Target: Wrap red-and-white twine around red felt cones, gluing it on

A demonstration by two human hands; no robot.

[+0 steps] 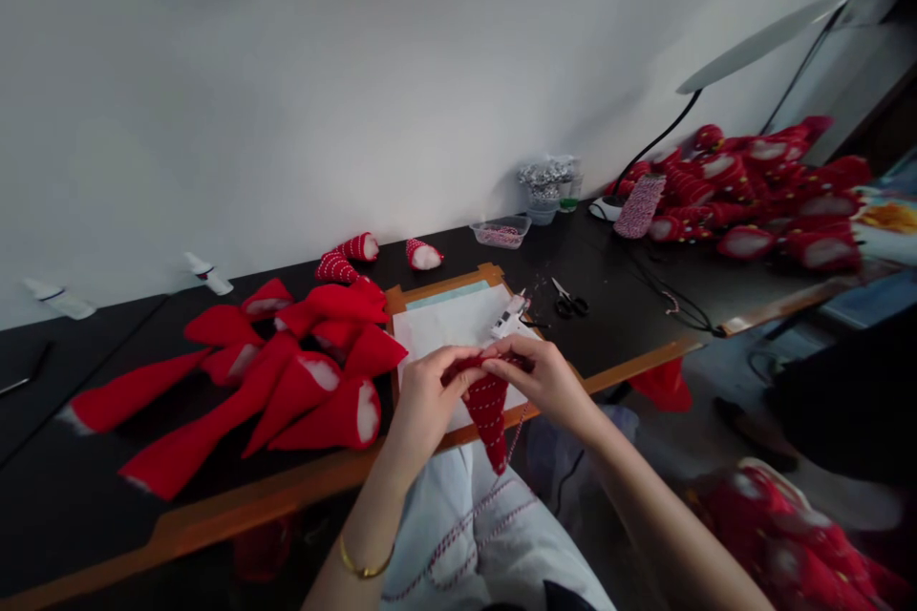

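Observation:
Between my two hands is a red stuffed felt cone (490,415) with rows of red-and-white twine on it, its narrow tip pointing down. My left hand (432,391) pinches the cone's wide upper edge from the left. From the right, my right hand (548,377) grips the same edge, thumb close to the other thumb. Red-and-white twine (458,535) trails from the cone down over my lap. Just beyond my hands a white glue gun (511,315) lies on white paper (437,329). Black-handled scissors (570,299) lie to its right.
Plain red stuffed cones (315,372) are heaped at left, with twine-wrapped pieces (344,258) behind. White bottles (207,274) lie near the wall. A clear tray (501,231), a twine spool (640,206), a lamp (759,48) and a pile of decorated cones (752,191) stand at right.

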